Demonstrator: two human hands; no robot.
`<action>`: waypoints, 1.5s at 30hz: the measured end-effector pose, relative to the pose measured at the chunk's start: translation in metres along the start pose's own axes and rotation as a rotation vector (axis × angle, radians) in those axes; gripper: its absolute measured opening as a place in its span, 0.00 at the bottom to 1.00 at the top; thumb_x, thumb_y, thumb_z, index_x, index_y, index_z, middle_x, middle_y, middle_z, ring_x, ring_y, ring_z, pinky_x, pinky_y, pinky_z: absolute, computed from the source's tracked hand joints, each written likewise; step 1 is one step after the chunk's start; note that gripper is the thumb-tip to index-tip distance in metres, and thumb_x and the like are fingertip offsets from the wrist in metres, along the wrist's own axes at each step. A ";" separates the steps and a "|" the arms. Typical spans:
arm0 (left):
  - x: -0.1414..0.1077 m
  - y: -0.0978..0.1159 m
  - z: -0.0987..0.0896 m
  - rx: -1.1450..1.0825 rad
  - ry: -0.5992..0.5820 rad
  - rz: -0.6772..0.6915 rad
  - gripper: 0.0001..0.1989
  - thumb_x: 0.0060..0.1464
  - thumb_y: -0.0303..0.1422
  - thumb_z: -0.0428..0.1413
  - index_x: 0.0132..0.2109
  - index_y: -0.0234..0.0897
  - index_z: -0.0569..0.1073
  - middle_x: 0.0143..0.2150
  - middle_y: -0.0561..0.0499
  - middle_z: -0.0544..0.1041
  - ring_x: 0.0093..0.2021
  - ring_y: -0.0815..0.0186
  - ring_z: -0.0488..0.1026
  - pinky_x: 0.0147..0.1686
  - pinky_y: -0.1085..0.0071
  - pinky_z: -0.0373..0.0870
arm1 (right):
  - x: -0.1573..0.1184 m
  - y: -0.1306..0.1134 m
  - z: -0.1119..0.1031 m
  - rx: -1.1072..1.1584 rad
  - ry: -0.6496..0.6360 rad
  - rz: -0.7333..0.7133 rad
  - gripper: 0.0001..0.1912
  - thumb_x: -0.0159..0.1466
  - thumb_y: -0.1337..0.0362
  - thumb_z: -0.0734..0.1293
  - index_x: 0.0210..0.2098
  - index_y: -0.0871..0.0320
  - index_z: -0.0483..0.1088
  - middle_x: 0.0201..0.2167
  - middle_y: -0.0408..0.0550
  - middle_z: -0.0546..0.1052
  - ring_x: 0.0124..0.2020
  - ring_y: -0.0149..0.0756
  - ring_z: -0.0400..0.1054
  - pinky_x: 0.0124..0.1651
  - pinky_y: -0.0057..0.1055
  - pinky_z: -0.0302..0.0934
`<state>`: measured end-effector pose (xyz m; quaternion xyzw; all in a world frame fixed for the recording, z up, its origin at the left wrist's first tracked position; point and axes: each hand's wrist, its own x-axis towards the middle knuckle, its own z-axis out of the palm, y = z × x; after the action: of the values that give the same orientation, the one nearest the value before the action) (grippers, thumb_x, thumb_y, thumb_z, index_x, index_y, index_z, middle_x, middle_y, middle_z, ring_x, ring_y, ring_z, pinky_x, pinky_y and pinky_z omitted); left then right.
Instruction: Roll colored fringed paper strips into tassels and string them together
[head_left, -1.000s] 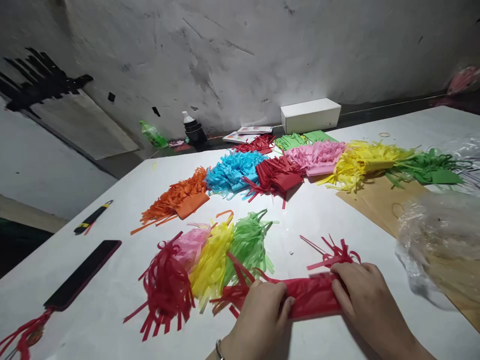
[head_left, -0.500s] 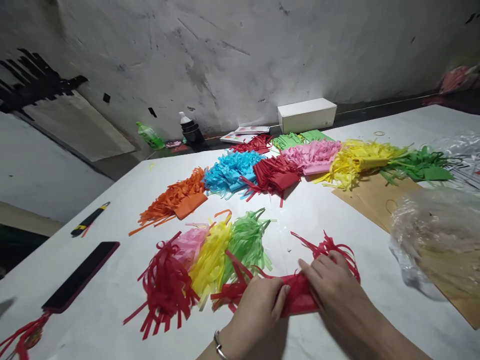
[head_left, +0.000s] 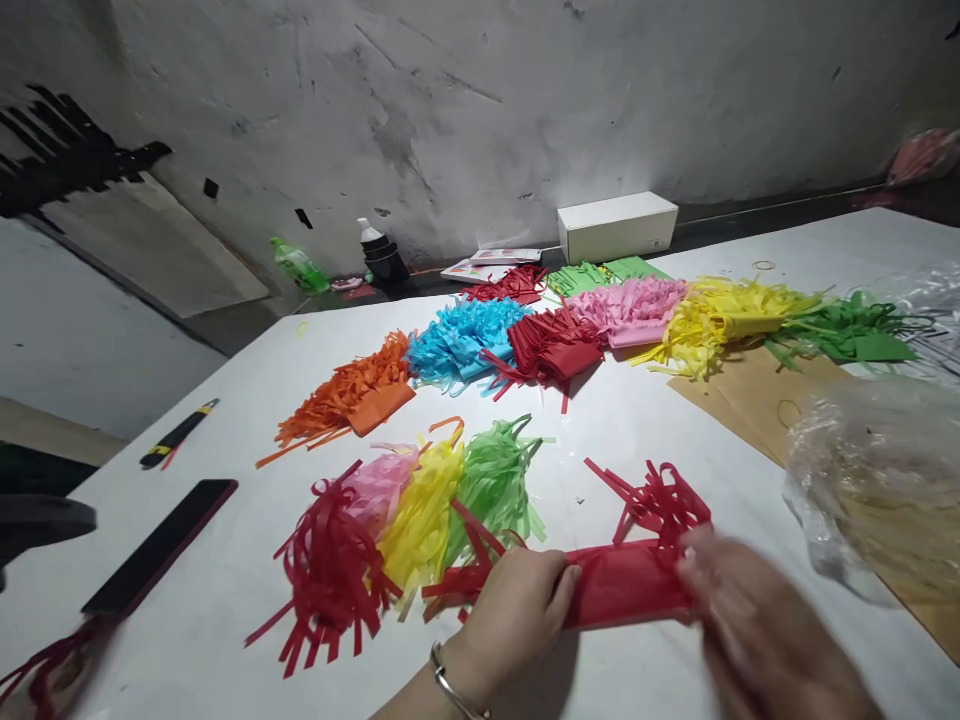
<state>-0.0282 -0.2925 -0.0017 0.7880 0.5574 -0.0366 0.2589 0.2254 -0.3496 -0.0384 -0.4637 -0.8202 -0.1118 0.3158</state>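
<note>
A strip of red fringed tissue paper (head_left: 626, 585) lies folded flat on the white table (head_left: 247, 560), with loose curled fringe at both ends. My left hand (head_left: 517, 605), with a silver bangle at the wrist, is closed on its left part, thumb and fingers pressed together. At the strip's right end is my right hand (head_left: 765, 620), smeared by motion; its fingertips meet the paper's edge, but their grip is unclear. Left of my left hand lie a red tassel (head_left: 337, 575), a pink tassel (head_left: 379, 485), a yellow tassel (head_left: 420, 510) and a light green tassel (head_left: 495, 475).
Behind stretch several fringed paper bundles, including orange (head_left: 352, 390), blue (head_left: 465, 345) and yellow (head_left: 735, 320). A phone (head_left: 161, 545) and a utility knife (head_left: 180, 435) lie left. Clear plastic (head_left: 862, 480) covers brown paper at right. A blurred dark object (head_left: 45, 525) enters at the left edge.
My right hand has slid right along the red paper to its end, uncovering more of the strip. My left hand stays in place. A dark object has appeared at the left edge.
</note>
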 end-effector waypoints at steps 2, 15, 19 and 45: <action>0.002 -0.001 0.001 0.001 0.011 0.005 0.18 0.68 0.31 0.48 0.31 0.36 0.78 0.30 0.46 0.82 0.29 0.61 0.76 0.27 0.69 0.55 | 0.006 -0.016 0.014 0.110 -0.053 -0.289 0.25 0.65 0.75 0.60 0.60 0.56 0.70 0.56 0.50 0.78 0.58 0.40 0.71 0.63 0.38 0.63; -0.009 -0.015 0.041 0.218 0.679 0.638 0.10 0.69 0.27 0.48 0.42 0.38 0.74 0.38 0.51 0.79 0.44 0.61 0.72 0.64 0.54 0.49 | 0.011 -0.016 0.040 0.108 0.043 -0.323 0.21 0.63 0.80 0.56 0.47 0.64 0.76 0.46 0.53 0.83 0.48 0.39 0.77 0.54 0.33 0.68; -0.008 -0.021 0.053 0.193 0.622 0.637 0.12 0.70 0.28 0.47 0.40 0.39 0.73 0.32 0.53 0.77 0.37 0.63 0.72 0.57 0.57 0.57 | 0.009 -0.014 0.041 0.137 0.043 -0.244 0.21 0.67 0.79 0.55 0.46 0.60 0.76 0.43 0.48 0.84 0.46 0.40 0.76 0.58 0.39 0.63; -0.010 -0.010 0.042 0.118 0.607 0.368 0.02 0.61 0.29 0.58 0.41 0.39 0.72 0.42 0.49 0.77 0.44 0.57 0.70 0.58 0.50 0.52 | 0.027 -0.020 0.050 0.250 -0.083 -0.236 0.16 0.64 0.81 0.57 0.29 0.58 0.68 0.25 0.44 0.69 0.29 0.36 0.60 0.49 0.40 0.58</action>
<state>-0.0314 -0.3176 -0.0379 0.8637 0.4545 0.2143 0.0379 0.1785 -0.3178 -0.0578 -0.3254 -0.8888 -0.0263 0.3217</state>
